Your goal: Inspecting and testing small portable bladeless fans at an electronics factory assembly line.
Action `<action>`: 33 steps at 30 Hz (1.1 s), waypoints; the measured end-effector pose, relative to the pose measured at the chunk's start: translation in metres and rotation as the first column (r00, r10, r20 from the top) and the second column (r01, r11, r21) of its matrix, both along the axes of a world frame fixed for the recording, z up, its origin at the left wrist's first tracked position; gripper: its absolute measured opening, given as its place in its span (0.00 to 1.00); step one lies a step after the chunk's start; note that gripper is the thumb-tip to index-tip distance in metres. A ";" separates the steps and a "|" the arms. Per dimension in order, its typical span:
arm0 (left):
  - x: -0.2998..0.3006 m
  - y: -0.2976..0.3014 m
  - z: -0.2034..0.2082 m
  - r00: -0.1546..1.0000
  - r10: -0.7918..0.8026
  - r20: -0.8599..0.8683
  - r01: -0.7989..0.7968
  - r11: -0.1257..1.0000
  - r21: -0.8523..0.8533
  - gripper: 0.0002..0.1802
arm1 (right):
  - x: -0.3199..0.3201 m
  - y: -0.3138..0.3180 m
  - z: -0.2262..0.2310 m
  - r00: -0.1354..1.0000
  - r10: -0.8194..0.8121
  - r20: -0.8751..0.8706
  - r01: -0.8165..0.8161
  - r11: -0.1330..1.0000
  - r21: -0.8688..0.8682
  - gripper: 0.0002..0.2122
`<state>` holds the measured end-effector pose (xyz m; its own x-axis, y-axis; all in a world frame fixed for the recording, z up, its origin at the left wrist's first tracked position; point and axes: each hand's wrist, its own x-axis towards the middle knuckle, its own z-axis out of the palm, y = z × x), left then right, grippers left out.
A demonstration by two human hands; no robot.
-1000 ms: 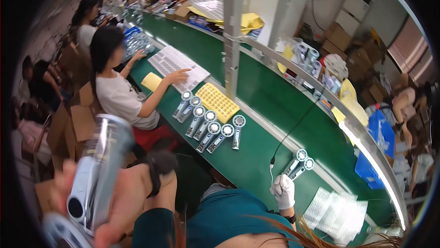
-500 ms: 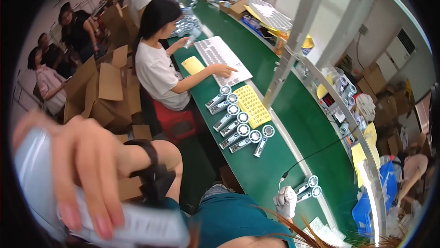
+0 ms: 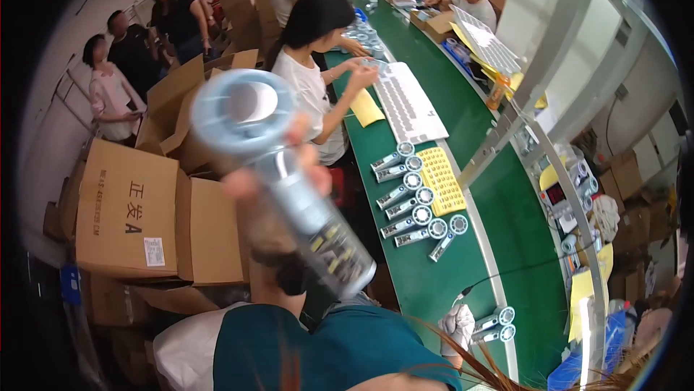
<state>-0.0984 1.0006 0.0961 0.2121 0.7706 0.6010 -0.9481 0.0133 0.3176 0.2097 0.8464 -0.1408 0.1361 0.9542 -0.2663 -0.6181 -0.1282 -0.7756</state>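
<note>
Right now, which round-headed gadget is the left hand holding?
The light blue, round-headed plastic gadget nearest the camera, gripped by the bare left hand; the row of similar gadgets lies on the green tabletop.

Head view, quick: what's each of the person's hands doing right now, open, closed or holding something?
Left hand: closed, holding a light-blue, round-headed device.
Right hand, white-gloved: closed, apparently on the end of a cable.

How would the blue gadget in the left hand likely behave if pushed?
The blue gadget probably feels stiff: its handle looks straight in the left hand. It might topple if stood up, since its round head is wider than the handle. Inner parts showing suggest it may be fragile.
</note>
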 end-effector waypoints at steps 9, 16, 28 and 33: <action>0.105 0.038 -0.232 0.635 -0.407 -0.656 -0.139 0.776 -0.616 0.19 | 0.012 -0.052 0.056 0.917 -0.348 0.194 0.354 0.935 0.007 0.13; 0.264 -0.004 -0.319 0.105 -0.823 -0.558 0.080 0.567 -0.820 0.17 | 0.015 -0.149 0.133 -0.297 -0.744 0.599 0.779 0.173 0.602 0.10; 0.363 -0.034 -0.370 -0.152 0.591 -0.792 0.446 0.756 0.478 0.17 | -0.001 -0.125 0.116 0.488 -0.832 0.264 0.723 0.555 0.413 0.14; 0.300 0.042 -0.315 -0.373 0.787 -0.492 -0.013 0.526 0.851 0.24 | 0.017 -0.100 0.110 0.547 -0.759 0.355 0.697 0.647 0.310 0.15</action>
<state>0.2012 1.0428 -0.2190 0.4682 0.7666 0.4395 0.6485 -0.6359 0.4184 0.2269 0.7466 -0.0313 0.8631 0.4932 0.1087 -0.0672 0.3255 -0.9432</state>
